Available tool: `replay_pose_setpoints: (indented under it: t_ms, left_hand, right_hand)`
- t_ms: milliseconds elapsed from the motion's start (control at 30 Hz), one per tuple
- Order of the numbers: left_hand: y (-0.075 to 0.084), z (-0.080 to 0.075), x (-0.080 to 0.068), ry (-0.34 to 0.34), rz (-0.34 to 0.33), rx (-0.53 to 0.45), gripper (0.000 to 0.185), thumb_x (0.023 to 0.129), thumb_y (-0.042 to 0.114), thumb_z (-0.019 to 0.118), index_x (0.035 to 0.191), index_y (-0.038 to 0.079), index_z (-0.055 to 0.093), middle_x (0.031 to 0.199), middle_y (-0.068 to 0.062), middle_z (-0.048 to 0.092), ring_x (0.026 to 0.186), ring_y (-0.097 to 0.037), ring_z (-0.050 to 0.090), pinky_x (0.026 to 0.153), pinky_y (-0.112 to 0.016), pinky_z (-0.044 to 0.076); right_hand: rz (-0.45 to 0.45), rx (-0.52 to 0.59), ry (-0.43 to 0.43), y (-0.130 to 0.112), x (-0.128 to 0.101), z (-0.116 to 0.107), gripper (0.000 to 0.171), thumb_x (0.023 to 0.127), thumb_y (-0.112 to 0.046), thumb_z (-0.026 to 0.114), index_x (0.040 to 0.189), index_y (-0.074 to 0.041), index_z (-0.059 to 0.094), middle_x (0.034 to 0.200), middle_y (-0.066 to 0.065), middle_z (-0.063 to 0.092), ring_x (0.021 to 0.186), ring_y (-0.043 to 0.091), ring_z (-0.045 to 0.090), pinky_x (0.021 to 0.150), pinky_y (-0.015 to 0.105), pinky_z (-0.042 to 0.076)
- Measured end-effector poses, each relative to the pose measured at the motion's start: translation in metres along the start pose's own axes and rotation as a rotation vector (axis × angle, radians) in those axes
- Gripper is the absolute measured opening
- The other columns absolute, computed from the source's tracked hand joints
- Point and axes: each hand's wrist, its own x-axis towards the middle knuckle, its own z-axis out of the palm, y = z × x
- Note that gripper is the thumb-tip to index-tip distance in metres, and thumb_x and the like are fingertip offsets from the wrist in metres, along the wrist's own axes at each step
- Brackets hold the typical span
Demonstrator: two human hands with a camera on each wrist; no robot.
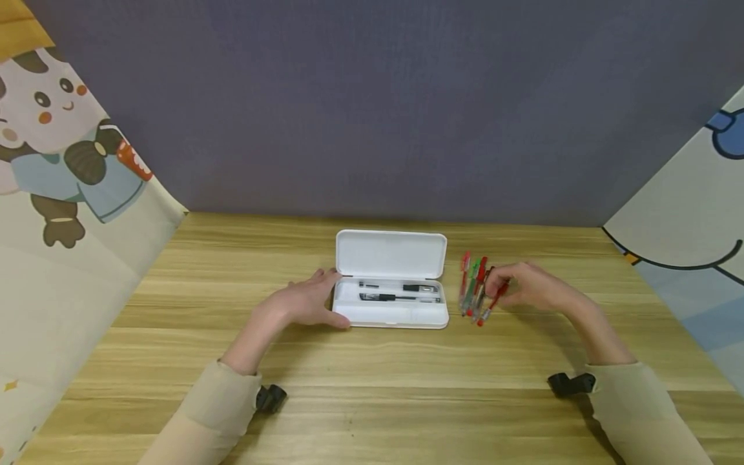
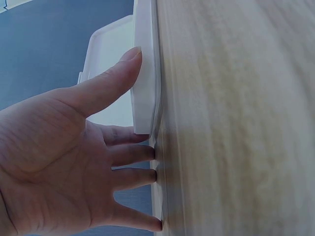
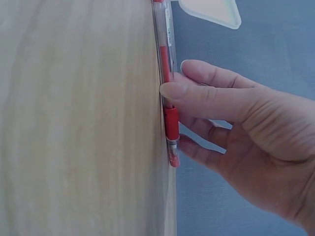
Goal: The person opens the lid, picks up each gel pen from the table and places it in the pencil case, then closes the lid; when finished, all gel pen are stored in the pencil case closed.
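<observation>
White pencil case (image 1: 391, 309) open mid-tabletop, steadied by left hand (image 1: 302, 303), fingers straight. Right hand (image 1: 531, 287) pinching red pen (image 1: 493, 303) from loose pens (image 1: 472, 287). Picking step, seemingly; next: lift clear, carry into tray.

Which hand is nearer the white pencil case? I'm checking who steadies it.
Left. The left hand touches the white pencil case at its left end; the right hand is off to its right, fingers on a red pen.

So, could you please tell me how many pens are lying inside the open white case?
2. One black pen lies along the far side of the white case; a second black pen lies just in front of it. Others could be hidden.
</observation>
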Motion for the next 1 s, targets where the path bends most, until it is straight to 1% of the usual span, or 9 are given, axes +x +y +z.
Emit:
replay_pose_setpoints:
  t_ms: [100, 233, 433, 567, 733, 867, 1000]
  left_hand:
    - [0.0, 0.0, 0.0, 0.001, -0.001, -0.001, 0.108, 0.088, 0.05, 0.078, 0.165, 0.006, 0.017, 0.172, -0.021, 0.012, 0.161, -0.04, 0.01, 0.121, -0.078, 0.008]
    - [0.0, 0.0, 0.0, 0.001, 0.0, 0.0, 0.108, 0.088, 0.05, 0.078, 0.165, 0.006, 0.016, 0.172, -0.021, 0.011, 0.161, -0.041, 0.01, 0.121, -0.079, 0.008]
    - [0.0, 0.0, -0.001, 0.0, -0.001, 0.0, 0.108, 0.088, 0.05, 0.078, 0.165, 0.006, 0.016, 0.173, -0.02, 0.01, 0.161, -0.04, 0.009, 0.121, -0.079, 0.008]
    - [0.001, 0.0, -0.001, 0.003, 0.003, 0.0, 0.107, 0.088, 0.05, 0.078, 0.165, 0.006, 0.017, 0.173, -0.021, 0.011, 0.161, -0.041, 0.01, 0.121, -0.079, 0.008]
    - [0.001, 0.0, -0.002, 0.005, 0.004, -0.004, 0.107, 0.088, 0.049, 0.078, 0.165, 0.006, 0.017, 0.173, -0.021, 0.012, 0.161, -0.041, 0.01, 0.12, -0.08, 0.008]
    - [0.002, 0.0, -0.003, 0.002, 0.001, 0.0, 0.107, 0.088, 0.05, 0.078, 0.165, 0.006, 0.017, 0.173, -0.02, 0.012, 0.161, -0.041, 0.01, 0.12, -0.08, 0.008]
    - [0.002, 0.0, -0.003, -0.001, -0.005, 0.006, 0.108, 0.088, 0.051, 0.077, 0.165, 0.006, 0.017, 0.173, -0.02, 0.012, 0.161, -0.041, 0.011, 0.121, -0.08, 0.008]
  right_hand:
    - [-0.01, 0.014, -0.001, 0.001, 0.0, 0.0, 0.024, 0.081, 0.001, 0.083, 0.093, -0.017, 0.071, 0.091, -0.005, 0.073, 0.088, 0.009, 0.069, 0.074, 0.028, 0.059]
    - [-0.008, 0.037, -0.021, 0.0, -0.001, 0.0, 0.023, 0.082, 0.001, 0.082, 0.093, -0.016, 0.07, 0.091, -0.003, 0.073, 0.087, 0.01, 0.068, 0.074, 0.028, 0.059]
    - [-0.006, 0.03, -0.056, -0.002, -0.003, -0.002, 0.026, 0.083, 0.005, 0.079, 0.094, -0.017, 0.07, 0.09, -0.003, 0.071, 0.085, 0.011, 0.066, 0.071, 0.03, 0.057]
    - [-0.001, 0.022, -0.072, -0.003, -0.004, -0.002, 0.026, 0.085, 0.005, 0.077, 0.095, -0.018, 0.07, 0.09, -0.004, 0.071, 0.083, 0.012, 0.065, 0.07, 0.028, 0.056]
    - [-0.01, 0.041, -0.086, -0.003, -0.005, -0.003, 0.025, 0.089, 0.004, 0.074, 0.098, -0.019, 0.071, 0.093, -0.002, 0.073, 0.085, 0.013, 0.067, 0.071, 0.028, 0.057]
    - [-0.016, 0.061, -0.089, -0.007, -0.005, -0.005, 0.021, 0.092, 0.002, 0.071, 0.101, -0.017, 0.073, 0.098, 0.0, 0.074, 0.09, 0.013, 0.069, 0.074, 0.027, 0.059]
    - [0.006, 0.069, -0.075, -0.014, -0.006, -0.007, 0.017, 0.093, -0.002, 0.071, 0.104, -0.014, 0.073, 0.101, 0.002, 0.075, 0.094, 0.015, 0.071, 0.078, 0.028, 0.06]
